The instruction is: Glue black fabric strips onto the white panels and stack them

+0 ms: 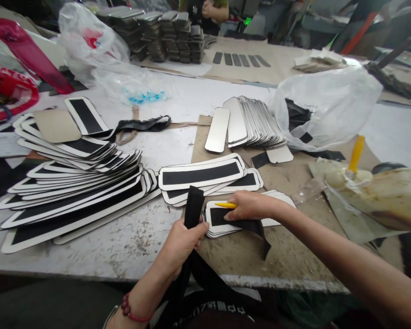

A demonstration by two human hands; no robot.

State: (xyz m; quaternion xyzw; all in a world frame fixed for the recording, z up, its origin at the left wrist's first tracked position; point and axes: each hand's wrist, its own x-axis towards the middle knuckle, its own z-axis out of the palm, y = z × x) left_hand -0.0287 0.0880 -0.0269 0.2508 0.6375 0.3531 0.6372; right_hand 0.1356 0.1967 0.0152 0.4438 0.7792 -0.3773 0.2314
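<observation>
My left hand [183, 240] is closed round a long black fabric strip [193, 206], whose end stands up above the fingers and whose rest hangs over the table edge. Its thumb touches the left end of a small stack of white rounded panels [214, 229]. Over that stack, my right hand [246, 205] grips a thin yellow pointed stick [226, 205], tip to the left. Beneath the right fingers a black strip [255, 226] lies across the top panel and trails off to the right; whether the fingers also pinch it, I cannot tell.
Large piles of white panels with black centres [78, 205] fill the left. More such panels [202, 176] lie just ahead, with a fanned row of plain panels [253, 123] behind. At right are a clear plastic bag [329, 105] and a yellow handle [356, 153] in a glue-stained bag. Another person [214, 11] stands opposite.
</observation>
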